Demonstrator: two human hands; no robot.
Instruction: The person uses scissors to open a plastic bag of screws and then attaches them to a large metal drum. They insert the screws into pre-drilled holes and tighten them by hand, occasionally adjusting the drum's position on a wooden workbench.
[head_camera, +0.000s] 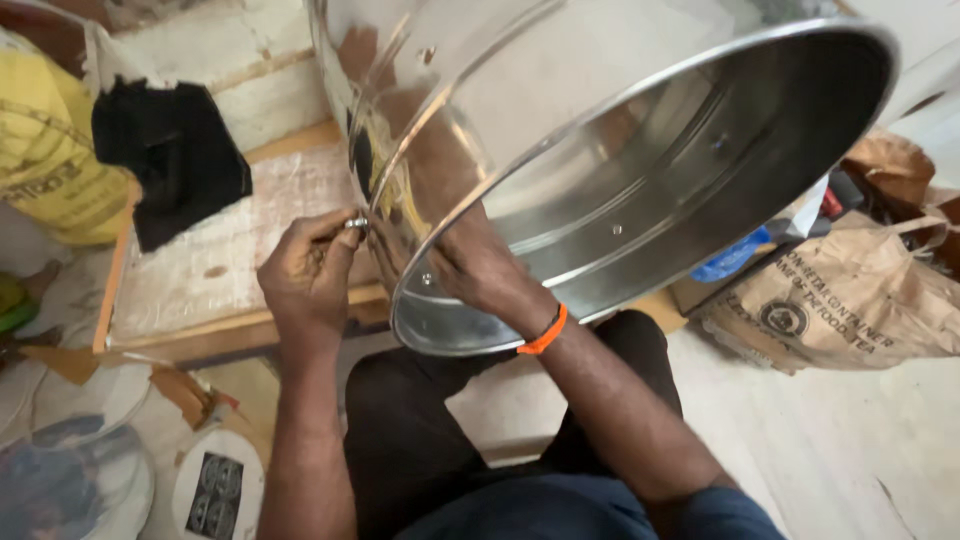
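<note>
One steel drum (640, 150), one small fastener (355, 223), two hands gripping.

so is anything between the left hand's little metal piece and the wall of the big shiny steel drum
Nothing visible. The left hand pinches the small metal piece right at the outside wall of the big shiny steel drum; the right hand reaches inside the rim.

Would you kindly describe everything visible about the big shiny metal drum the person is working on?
The metal drum is a large open cylinder of polished, mirror-like sheet metal, lying tilted with its open mouth toward the camera. Raised ribs and small holes or rivets mark its inner wall, and the rim is rolled. The right hand reaches inside at the lower rim; the left hand pinches a small metal fastener against its outer wall. It sits above a wooden board.
</note>
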